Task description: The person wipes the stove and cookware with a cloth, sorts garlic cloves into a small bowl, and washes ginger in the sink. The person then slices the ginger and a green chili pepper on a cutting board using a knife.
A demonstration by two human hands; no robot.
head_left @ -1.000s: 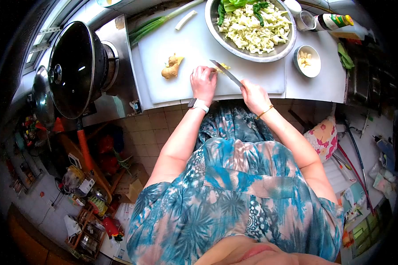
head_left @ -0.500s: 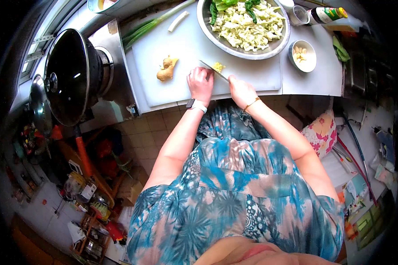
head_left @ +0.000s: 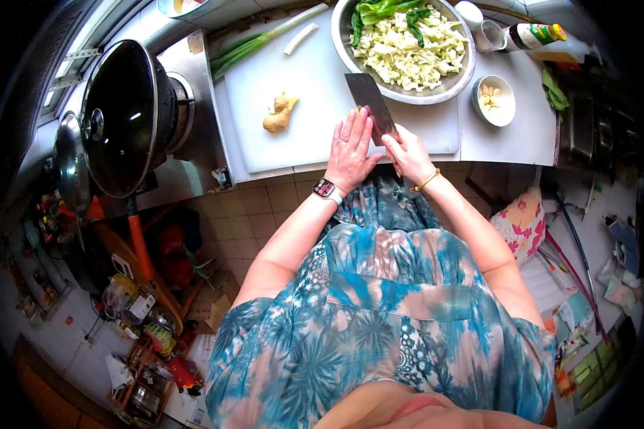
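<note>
My right hand [head_left: 406,154] is wrapped around the handle of a cleaver [head_left: 371,107], whose dark broad blade is turned flat side up over the cutting board [head_left: 257,150]. Close to the blade's left edge, my left hand [head_left: 350,150] lies with fingers stretched out, palm down. A trace of yellow chopped ginger shows at its fingertips; the rest is hidden. To the left on the board sits a knobby piece of ginger [head_left: 277,116] with a cut face. Green onion stalks [head_left: 254,46] and a short white piece [head_left: 300,38] lie at the back.
A metal bowl [head_left: 466,80] of chopped cabbage and green leaves stands behind the blade. At right are a small white bowl [head_left: 504,118] with garlic cloves, a glass cup [head_left: 489,36] and a sauce bottle [head_left: 533,36]. A lidded wok [head_left: 122,107] is on the stove at left.
The cleaver has turned from edge-on to flat side up. My left hand has gone from curled fingers to stretched out beside the blade. The chopped ginger is now mostly covered.
</note>
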